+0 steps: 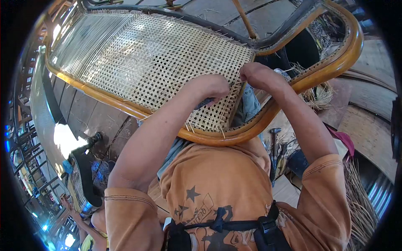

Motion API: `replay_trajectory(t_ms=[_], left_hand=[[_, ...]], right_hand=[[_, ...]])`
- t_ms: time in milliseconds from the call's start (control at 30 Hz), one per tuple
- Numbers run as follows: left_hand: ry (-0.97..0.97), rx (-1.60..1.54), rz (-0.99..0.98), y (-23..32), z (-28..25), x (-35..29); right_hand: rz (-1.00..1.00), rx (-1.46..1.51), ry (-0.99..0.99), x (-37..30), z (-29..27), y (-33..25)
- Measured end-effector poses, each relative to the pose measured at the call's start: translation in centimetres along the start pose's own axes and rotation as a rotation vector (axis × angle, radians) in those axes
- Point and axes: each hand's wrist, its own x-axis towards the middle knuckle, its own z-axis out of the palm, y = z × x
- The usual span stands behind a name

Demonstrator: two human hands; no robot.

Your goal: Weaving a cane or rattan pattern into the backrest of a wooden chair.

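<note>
Woven cane webbing (167, 69) with small open holes fills the wooden frame (102, 95) of a chair or bench lying across my lap. My left hand (212, 88) is curled over the webbing near its right end. A dark, narrow tool handle (204, 103) sticks out below its fingers; the tool's tip is hidden. At the webbing's right edge, beside the inner rail, my right hand (258, 76) is closed with its fingers bent down. Whatever it grips is hidden behind the knuckles. Loose cane ends poke out along the frame's near edge.
A hammer (274, 140) lies to the right of my lap. Long cane strips (356, 205) are bundled at the lower right, and shavings (319, 97) lie beyond the curved frame. Another chair frame (54, 94) stands at left. Part of another person (90, 228) shows at the lower left.
</note>
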Motion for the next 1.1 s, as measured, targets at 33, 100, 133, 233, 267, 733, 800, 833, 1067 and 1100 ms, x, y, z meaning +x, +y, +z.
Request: replay_trajectory(t_ms=[33, 100, 133, 233, 267, 733, 800, 833, 1067, 1100], left_hand=[[-0.002, 0.003, 0.004, 0.5, -0.3, -0.1], [0.048, -0.624, -0.384, 1.7, -0.9, -0.8], [0.047, -0.627, -0.387, 1.9, -1.2, -1.0], [0.001, -1.017, -0.528, 2.5, -1.5, -1.0], [-0.002, -1.016, -0.530, 2.3, -1.3, -0.7], [0.094, -1.154, -0.586, 2.7, -0.6, 1.7], [0.072, -0.986, -0.525, 2.8, -1.1, 1.3], [0.057, -0.816, -0.459, 3.0, -1.5, 1.1], [0.138, -0.609, -0.321, 3.4, -0.7, 0.6], [0.140, -0.536, -0.343, 3.1, -0.4, 1.0]], right_hand=[[0.005, 0.002, 0.000, 0.1, 0.1, 0.1], [0.089, -0.013, 0.044, 0.4, 0.0, -0.7], [0.085, -0.013, 0.042, 0.3, -0.5, -1.1], [0.014, -0.129, 0.029, 0.4, -1.2, -0.9], [0.013, -0.126, 0.029, 0.6, -1.1, -1.0], [-0.105, -0.267, 0.043, 3.3, -0.4, -0.7], [-0.115, -0.251, 0.059, 3.6, -0.1, -0.2], [-0.123, -0.240, 0.080, 3.8, 0.0, 0.0], [-0.177, -0.220, -0.013, 4.9, 0.4, 0.5], [-0.183, -0.189, -0.061, 5.0, 0.3, 0.5]])
